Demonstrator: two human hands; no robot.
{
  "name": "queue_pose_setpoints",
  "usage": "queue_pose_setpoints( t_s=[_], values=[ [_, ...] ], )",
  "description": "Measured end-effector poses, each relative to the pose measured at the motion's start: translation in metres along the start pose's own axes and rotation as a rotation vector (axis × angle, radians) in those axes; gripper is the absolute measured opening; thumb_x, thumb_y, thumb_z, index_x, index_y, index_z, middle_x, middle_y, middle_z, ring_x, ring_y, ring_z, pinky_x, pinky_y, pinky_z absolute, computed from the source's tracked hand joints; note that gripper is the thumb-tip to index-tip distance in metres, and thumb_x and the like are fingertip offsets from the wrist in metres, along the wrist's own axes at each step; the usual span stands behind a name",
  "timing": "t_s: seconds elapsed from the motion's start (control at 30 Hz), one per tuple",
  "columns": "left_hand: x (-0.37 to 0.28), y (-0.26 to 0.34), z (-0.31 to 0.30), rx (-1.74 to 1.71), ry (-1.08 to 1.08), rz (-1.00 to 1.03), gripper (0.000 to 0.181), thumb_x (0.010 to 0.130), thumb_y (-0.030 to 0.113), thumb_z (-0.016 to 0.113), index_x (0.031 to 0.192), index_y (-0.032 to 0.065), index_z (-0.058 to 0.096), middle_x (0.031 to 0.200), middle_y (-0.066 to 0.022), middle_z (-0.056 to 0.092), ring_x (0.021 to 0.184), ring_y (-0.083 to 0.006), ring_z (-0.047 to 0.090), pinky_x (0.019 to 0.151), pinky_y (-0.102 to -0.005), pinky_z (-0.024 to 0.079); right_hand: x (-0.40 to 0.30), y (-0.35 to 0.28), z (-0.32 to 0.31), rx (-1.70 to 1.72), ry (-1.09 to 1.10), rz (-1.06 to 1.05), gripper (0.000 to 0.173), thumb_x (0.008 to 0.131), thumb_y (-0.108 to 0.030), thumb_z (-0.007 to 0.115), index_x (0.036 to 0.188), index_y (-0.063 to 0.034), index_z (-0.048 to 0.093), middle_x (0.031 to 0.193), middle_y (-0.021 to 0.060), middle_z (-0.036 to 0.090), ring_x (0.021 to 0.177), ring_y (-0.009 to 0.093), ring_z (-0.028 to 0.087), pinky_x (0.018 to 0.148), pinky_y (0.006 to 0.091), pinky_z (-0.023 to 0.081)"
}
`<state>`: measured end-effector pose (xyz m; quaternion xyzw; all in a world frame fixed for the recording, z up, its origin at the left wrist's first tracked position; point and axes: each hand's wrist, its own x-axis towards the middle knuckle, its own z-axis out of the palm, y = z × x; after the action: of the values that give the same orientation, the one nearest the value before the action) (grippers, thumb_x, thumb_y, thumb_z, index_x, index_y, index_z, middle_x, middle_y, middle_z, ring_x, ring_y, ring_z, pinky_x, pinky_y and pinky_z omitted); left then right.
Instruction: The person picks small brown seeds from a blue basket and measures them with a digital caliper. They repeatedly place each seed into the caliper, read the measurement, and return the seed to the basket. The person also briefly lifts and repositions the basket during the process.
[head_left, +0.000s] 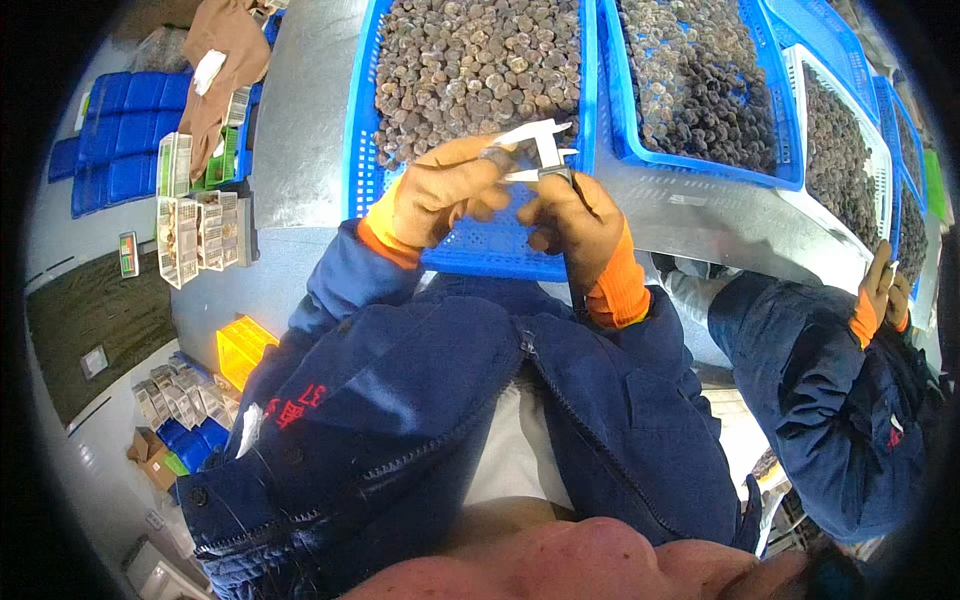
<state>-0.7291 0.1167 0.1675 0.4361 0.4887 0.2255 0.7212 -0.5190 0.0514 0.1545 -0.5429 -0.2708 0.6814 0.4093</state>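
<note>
My left hand (442, 191), in a brown and orange work glove, pinches a small dark dried mushroom (497, 157) between thumb and fingers. The same kind of glove covers my right hand (581, 217), which grips a caliper (549, 154) by its slider. The caliper's long jaws point left and stand apart, with the mushroom at or near the gap; whether they touch it I cannot tell. Both hands are above the near end of a blue plastic crate (495, 262). Many round brown dried mushrooms (480, 67) cover the crate's far part, and its perforated floor shows nearest me.
More crates of dried mushrooms stand to the right, a blue one (712, 174) and a white one (883, 161), on a metal table (690, 214). A co-worker in a dark jacket (817, 390) works there. At left are small trays (178, 240) and a yellow crate (244, 349).
</note>
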Motion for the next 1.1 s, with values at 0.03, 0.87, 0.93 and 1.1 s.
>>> queue_pose_setpoints(
  t_s=[0.03, 0.87, 0.93, 1.1],
  values=[
    [-0.001, 0.0, 0.0, 0.034, 0.005, -0.006, 0.043, 0.104, 0.04, 0.067, 0.126, 0.0035, 0.069, 0.083, 0.0, 0.067, 0.072, -0.0107, 0.06, 0.06, -0.0241, 0.04, 0.0, 0.001, 0.0, 0.009, -0.007, -0.002, 0.038, 0.103, -0.038, 0.064, 0.115, -0.0025, 0.069, 0.089, 0.0082, 0.073, 0.067, 0.016, 0.066, 0.061, 0.0295, 0.052],
    [-0.007, 0.003, 0.009, -0.114, -0.078, 0.032, 0.048, 0.106, 0.038, 0.065, 0.138, 0.0024, 0.066, 0.084, -0.0012, 0.064, 0.076, -0.0117, 0.055, 0.068, -0.0279, 0.043, 0.0, 0.008, -0.001, 0.006, -0.033, -0.028, 0.034, 0.104, -0.035, 0.062, 0.111, -0.0024, 0.068, 0.088, 0.008, 0.073, 0.067, 0.015, 0.066, 0.06, 0.0284, 0.051],
    [-0.007, 0.006, 0.011, -0.116, -0.079, 0.031, 0.048, 0.106, 0.038, 0.065, 0.138, 0.0025, 0.066, 0.084, -0.0014, 0.064, 0.075, -0.0116, 0.055, 0.067, -0.0277, 0.043, 0.0, 0.008, -0.001, 0.014, -0.029, -0.034, 0.033, 0.104, -0.034, 0.063, 0.11, -0.0023, 0.068, 0.088, 0.0079, 0.073, 0.067, 0.015, 0.066, 0.06, 0.0282, 0.051],
    [-0.008, 0.009, 0.01, -0.05, -0.094, 0.028, 0.049, 0.107, 0.04, 0.064, 0.138, 0.002, 0.065, 0.084, -0.0034, 0.066, 0.075, -0.0118, 0.057, 0.067, -0.0273, 0.044, -0.003, 0.01, 0.0, -0.007, 0.02, -0.069, 0.029, 0.103, -0.031, 0.064, 0.107, -0.0021, 0.069, 0.086, 0.0068, 0.073, 0.069, 0.015, 0.068, 0.061, 0.0286, 0.053]
  ],
)
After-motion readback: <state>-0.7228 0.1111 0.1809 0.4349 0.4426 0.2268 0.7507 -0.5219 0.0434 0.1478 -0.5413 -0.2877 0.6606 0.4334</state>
